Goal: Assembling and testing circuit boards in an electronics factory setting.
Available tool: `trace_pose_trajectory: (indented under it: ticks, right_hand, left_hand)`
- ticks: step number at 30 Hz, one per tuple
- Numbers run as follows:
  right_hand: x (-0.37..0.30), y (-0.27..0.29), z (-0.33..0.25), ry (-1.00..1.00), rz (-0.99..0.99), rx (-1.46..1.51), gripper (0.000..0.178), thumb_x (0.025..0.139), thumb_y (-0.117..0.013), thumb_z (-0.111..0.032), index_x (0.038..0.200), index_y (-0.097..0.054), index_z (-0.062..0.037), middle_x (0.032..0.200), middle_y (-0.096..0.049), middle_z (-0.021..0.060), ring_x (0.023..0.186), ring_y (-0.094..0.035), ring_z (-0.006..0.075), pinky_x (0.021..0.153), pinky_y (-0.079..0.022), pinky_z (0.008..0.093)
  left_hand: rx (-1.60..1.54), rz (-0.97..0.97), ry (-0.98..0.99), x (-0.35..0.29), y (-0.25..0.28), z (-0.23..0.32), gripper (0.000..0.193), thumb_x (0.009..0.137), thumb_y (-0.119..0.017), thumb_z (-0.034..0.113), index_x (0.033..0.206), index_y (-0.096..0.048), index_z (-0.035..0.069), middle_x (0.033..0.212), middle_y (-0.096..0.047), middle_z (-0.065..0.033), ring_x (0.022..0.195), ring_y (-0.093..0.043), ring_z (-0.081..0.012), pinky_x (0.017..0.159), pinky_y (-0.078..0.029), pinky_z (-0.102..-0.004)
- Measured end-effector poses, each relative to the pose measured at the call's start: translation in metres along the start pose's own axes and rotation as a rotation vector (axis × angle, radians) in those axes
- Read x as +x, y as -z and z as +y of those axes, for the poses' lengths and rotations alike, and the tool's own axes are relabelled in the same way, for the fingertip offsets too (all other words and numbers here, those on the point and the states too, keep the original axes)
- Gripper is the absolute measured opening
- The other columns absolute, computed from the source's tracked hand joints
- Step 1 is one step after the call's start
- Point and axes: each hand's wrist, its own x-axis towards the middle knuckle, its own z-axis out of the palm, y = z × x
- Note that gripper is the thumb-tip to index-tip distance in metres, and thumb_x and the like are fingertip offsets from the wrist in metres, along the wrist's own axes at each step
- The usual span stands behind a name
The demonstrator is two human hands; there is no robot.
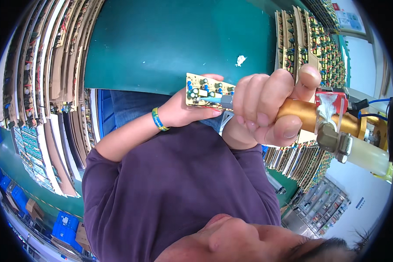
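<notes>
My left hand (185, 107), with a blue and yellow band at the wrist, grips a small circuit board (192, 83) by its edges. The board is pale yellow and carries green, blue and white parts. My right hand (270, 102) is wrapped around a glue dispensing gun (299, 114) with a gold barrel. Its light-blue nozzle (212, 100) points left and reaches over the board's parts; whether the tip touches them I cannot tell. White residue clings to the gun's fitting, where a hose and blue wires run off to the right.
Under the board lies a green tabletop (174, 39), marked by a white blob (240, 60). Stacked boards between cardboard sheets (63, 56) line the left side. More populated boards (323, 48) stand at the right. Blue bins (65, 229) sit at the lower left.
</notes>
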Motion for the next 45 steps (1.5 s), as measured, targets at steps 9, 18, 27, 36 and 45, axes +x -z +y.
trace_pose_trajectory:
  ticks: [9, 18, 27, 36, 45]
  right_hand:
    - [0.003, -0.003, -0.002, -0.047, 0.029, -0.004, 0.055, 0.093, -0.058, -0.025, 0.137, -0.028, -0.0099, 0.072, -0.049, 0.0030, 0.051, -0.045, 0.0108, 0.047, -0.043, 0.0252]
    - [-0.002, -0.001, -0.001, -0.043, -0.010, 0.039, 0.054, 0.093, -0.057, -0.026, 0.136, -0.029, -0.0097, 0.071, -0.048, 0.0021, 0.051, -0.044, 0.0101, 0.047, -0.041, 0.0246]
    - [-0.002, -0.009, -0.002, -0.031, 0.047, 0.040, 0.056, 0.093, -0.057, -0.026, 0.137, -0.028, -0.0100, 0.074, -0.049, 0.0031, 0.051, -0.045, 0.0102, 0.047, -0.042, 0.0240]
    - [0.001, -0.002, -0.002, 0.016, 0.024, 0.023, 0.060, 0.093, -0.056, -0.027, 0.139, -0.023, -0.0091, 0.076, -0.050, 0.0041, 0.053, -0.045, 0.0106, 0.047, -0.043, 0.0239]
    - [0.000, 0.002, -0.002, -0.008, 0.045, -0.028, 0.054, 0.094, -0.055, -0.028, 0.136, -0.027, -0.0089, 0.073, -0.048, 0.0027, 0.052, -0.044, 0.0102, 0.046, -0.042, 0.0240]
  left_hand:
    - [0.056, -0.010, -0.030, -0.002, -0.003, 0.004, 0.070, 0.079, -0.073, 0.008, 0.136, -0.034, 0.003, 0.115, -0.059, -0.0054, 0.104, -0.056, -0.0102, 0.088, -0.047, -0.0278]
    - [0.224, 0.005, -0.056, -0.002, -0.003, 0.005, 0.068, 0.076, -0.074, 0.009, 0.133, -0.038, 0.003, 0.117, -0.056, -0.0044, 0.103, -0.055, -0.0105, 0.086, -0.047, -0.0280]
    - [0.099, -0.016, -0.050, -0.001, -0.005, 0.003, 0.070, 0.077, -0.074, 0.009, 0.135, -0.035, 0.004, 0.117, -0.056, -0.0034, 0.107, -0.053, -0.0095, 0.089, -0.046, -0.0275]
    - [-0.019, -0.041, -0.028, -0.005, -0.001, -0.001, 0.071, 0.081, -0.069, 0.003, 0.140, -0.030, 0.006, 0.115, -0.058, -0.0039, 0.103, -0.055, -0.0094, 0.088, -0.047, -0.0268]
    - [-0.006, -0.032, -0.036, -0.004, -0.001, 0.003, 0.071, 0.081, -0.068, 0.002, 0.141, -0.029, 0.007, 0.114, -0.058, -0.0032, 0.103, -0.054, -0.0079, 0.089, -0.046, -0.0261]
